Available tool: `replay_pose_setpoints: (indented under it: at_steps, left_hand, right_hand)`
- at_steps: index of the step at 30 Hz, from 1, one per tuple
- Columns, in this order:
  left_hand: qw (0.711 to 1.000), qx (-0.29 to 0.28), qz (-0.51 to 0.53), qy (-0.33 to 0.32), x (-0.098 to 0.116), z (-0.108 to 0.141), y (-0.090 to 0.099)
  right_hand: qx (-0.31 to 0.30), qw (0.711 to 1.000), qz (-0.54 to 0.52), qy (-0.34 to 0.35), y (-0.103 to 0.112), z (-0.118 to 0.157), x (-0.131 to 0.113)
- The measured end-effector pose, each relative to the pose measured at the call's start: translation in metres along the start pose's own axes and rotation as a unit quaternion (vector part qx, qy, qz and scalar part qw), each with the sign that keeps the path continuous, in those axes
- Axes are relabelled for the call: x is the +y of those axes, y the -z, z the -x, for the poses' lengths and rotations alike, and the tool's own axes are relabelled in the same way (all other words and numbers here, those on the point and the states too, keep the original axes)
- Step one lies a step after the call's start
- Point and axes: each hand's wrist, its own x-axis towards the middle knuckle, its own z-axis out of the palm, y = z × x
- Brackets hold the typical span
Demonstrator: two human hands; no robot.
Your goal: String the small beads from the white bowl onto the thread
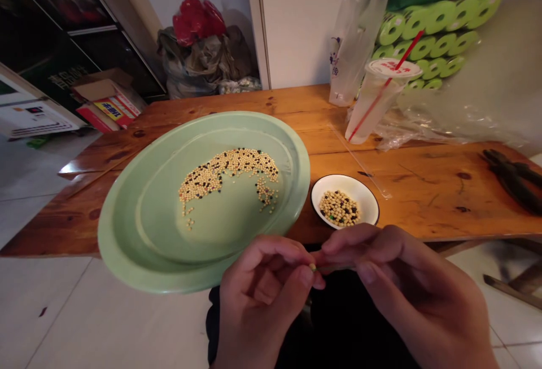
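**Small pale bead (pixel 312 268) pinched against a thin pale stick (pixel 336 268)**

Both hands work together just off the near edge of the wooden tabletop (pixel 423 199). The left hand (pixel 262 295) is closed, its thumb and forefinger gripping the bead at the stick's tip. The right hand (pixel 406 290) is also closed, its fingertips (pixel 339 242) holding the stick from the other side. The fingertips of the two hands nearly meet.

Just to the left of the hands lies a large green plate (pixel 122 233), its near rim jutting past the tabletop's front edge. Pale yellow and dark beads (pixel 228 171) lie in a curved band across it. Just beside the plate's right rim, near the front edge, sits a small white bowl (pixel 339 179) with a dark rim, holding a heap of mixed beads (pixel 339 208).

Toward the back edge stand a plastic cup (pixel 372 109) with a red straw and a clear plastic bag (pixel 355 30). Green rolls (pixel 427 33) are stacked behind them. Dark pliers (pixel 512 179) lie at the right end of the tabletop. Beyond the back left corner, a cardboard box (pixel 108 100) sits on the floor, and a red bag (pixel 197 21) tops a heap of sacks.
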Motion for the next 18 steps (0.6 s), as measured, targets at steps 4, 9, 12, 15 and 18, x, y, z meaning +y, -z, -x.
replay_pose_setpoints:
  at_steps: [4, 9, 12, 15, 18]
  left_hand:
    - [1.000, -0.002, 0.005, -0.002, -0.0005, -0.0008, -0.0007]
    - [1.000, 0.000, 0.000, -0.014, -0.0007, -0.0001, -0.0002]
    - [1.000, 0.001, -0.009, -0.028, -0.0014, 0.0015, 0.0004]
    - [0.998, 0.006, -0.035, -0.057, -0.0026, 0.0035, 0.0006]
    - [0.993, 0.013, -0.068, -0.091, -0.0035, 0.0052, 0.0003]
  right_hand:
    - [0.007, 1.000, -0.009, -0.004, -0.0022, 0.0003, -0.0006]
    - [0.001, 1.000, -0.010, -0.006, -0.0001, 0.0003, -0.0008]
    - [0.002, 1.000, -0.012, -0.001, 0.0005, 0.0012, 0.0003]
    - [0.009, 1.000, -0.001, 0.004, 0.0008, 0.0025, 0.0015]
    - [0.006, 1.000, 0.001, 0.005, 0.0002, 0.0036, 0.0016]
